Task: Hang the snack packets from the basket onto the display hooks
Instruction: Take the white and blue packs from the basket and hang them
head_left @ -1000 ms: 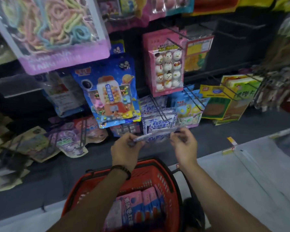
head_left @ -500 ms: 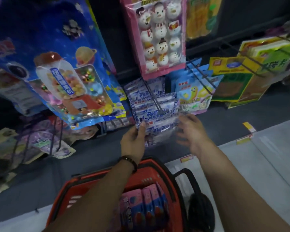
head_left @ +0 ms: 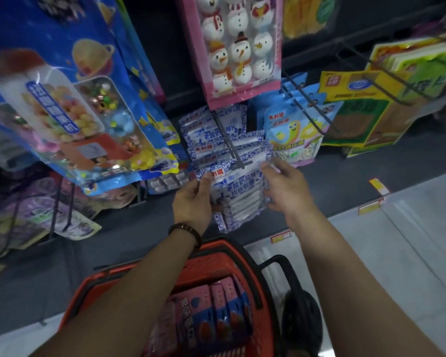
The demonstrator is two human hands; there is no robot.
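**While pinched at the hook [head_left: 227,144] tip: 1 blue-white snack pkt [head_left: 242,197]**

Where the hook ends, the blue-white snack pkt hangs upright, top edge at the tip; threaded or not, cannot tell. Hands, qty 2: left hand [head_left: 193,202] pinches the pkt's top-left corner, thumb on front. Right hand [head_left: 287,188] has fingers nearly straight, tips touching the pkt's right edge, gripping nothing. Same-type pkts [head_left: 206,135] behind on hook: approx 3, overlapping. Red basket [head_left: 216,261], qty 1, below the forearms, w/ at least 3 pink pkts [head_left: 211,313] standing on edge. Nearby on rack: 1 snowman pack [head_left: 240,47] above, 1 big blue candy bag [head_left: 62,99] to the left, light-blue worm pkts [head_left: 291,130] to the right, count unclear.
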